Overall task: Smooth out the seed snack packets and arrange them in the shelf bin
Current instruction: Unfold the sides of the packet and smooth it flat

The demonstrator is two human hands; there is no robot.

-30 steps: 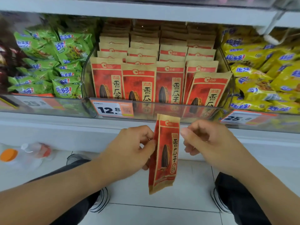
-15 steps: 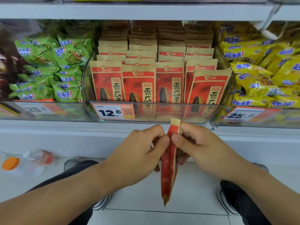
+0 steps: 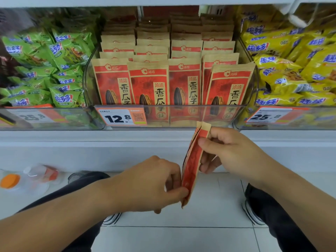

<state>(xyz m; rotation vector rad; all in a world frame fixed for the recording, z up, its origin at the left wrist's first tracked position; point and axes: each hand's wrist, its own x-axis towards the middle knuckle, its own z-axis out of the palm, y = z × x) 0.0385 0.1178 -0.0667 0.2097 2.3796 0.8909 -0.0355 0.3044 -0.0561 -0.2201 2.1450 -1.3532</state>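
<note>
Step in hand, as judged: smoothing 1 sunflower seed packet [image 3: 193, 160], which is hanging edge-on below the front rim of the clear shelf bin [image 3: 181, 116], the right hand [image 3: 231, 151] pinching its top and the left hand [image 3: 154, 184] pinching its bottom edge. Next move is calling for lifting it over the rim into the right-hand row, where the tilted front packet [image 3: 231, 86] is crowding the slot. Green snack bags [image 3: 45, 70] and yellow snack bags [image 3: 294, 70] are flanking the bin.

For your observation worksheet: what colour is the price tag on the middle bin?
White with an orange right end, on the price tag; the head view, the only one, shows it.
</note>
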